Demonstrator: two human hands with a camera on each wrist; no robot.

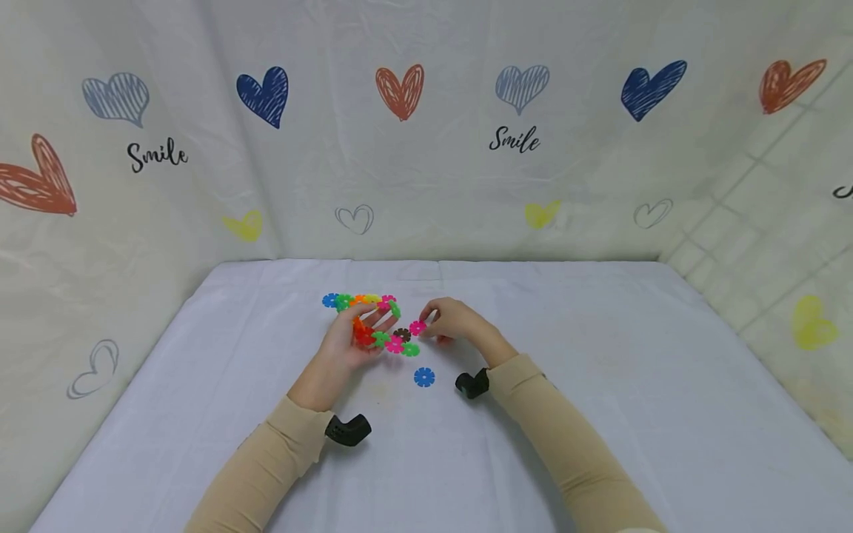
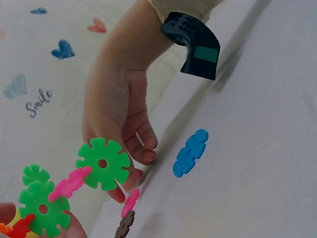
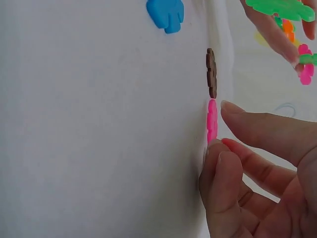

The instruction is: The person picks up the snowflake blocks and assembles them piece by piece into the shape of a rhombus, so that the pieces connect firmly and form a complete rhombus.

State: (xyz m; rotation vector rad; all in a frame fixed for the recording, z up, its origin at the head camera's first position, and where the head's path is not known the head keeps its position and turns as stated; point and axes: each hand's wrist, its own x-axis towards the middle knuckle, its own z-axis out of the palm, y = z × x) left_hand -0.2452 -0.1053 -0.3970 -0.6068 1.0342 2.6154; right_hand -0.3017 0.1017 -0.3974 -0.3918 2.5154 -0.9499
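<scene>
My left hand holds a curved chain of joined plastic snowflake discs. In the head view its far arm runs from a blue disc through green, orange and yellow ones. The near arm has a red disc, a pink one and a green end disc. My right hand has thumb and fingertips at opposite edges of a separate pink disc. A brown disc is close beside that pink disc, edge-on in the right wrist view.
A loose blue disc lies on the white tablecloth, nearer me than the chain. Each wrist wears a black curved mount, the left mount and the right mount. Behind the table hangs a heart-printed curtain.
</scene>
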